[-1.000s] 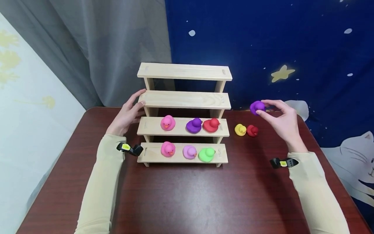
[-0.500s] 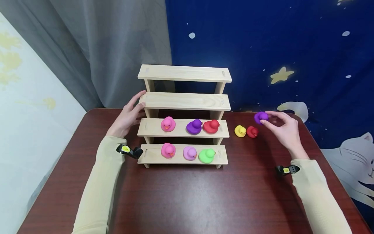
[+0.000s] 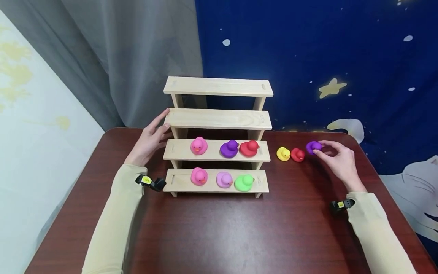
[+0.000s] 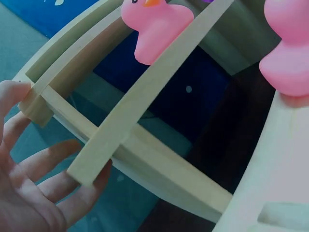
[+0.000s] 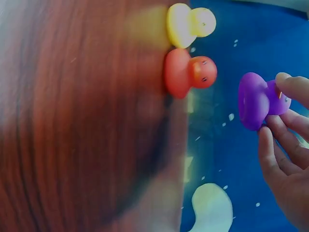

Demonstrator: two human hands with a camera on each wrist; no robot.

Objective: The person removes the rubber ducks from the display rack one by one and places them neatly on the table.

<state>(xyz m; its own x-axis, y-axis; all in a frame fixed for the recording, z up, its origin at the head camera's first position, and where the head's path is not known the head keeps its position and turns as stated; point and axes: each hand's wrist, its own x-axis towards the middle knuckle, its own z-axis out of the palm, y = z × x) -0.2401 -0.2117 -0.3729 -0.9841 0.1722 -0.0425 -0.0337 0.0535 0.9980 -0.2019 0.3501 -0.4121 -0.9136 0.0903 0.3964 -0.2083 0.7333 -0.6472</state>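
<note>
My right hand pinches a purple rubber duck between thumb and fingertips, off to the right of the wooden shelf. The right wrist view shows the duck held by its head. Beside it a red rubber duck and a yellow rubber duck stand on the table. My left hand rests against the left end of the stepped wooden shelf, touching its third board from the bottom. Its fingers look spread and relaxed in the left wrist view, around the board ends.
The second board carries a pink duck, a purple duck and a red duck. On the lowest stand a pink duck, a lilac duck and a green duck. Behind the brown table hang curtains.
My right hand has lowered the purple duck and moved it slightly right, toward the table beside the red duck. The left hand has stayed at the shelf's end.
</note>
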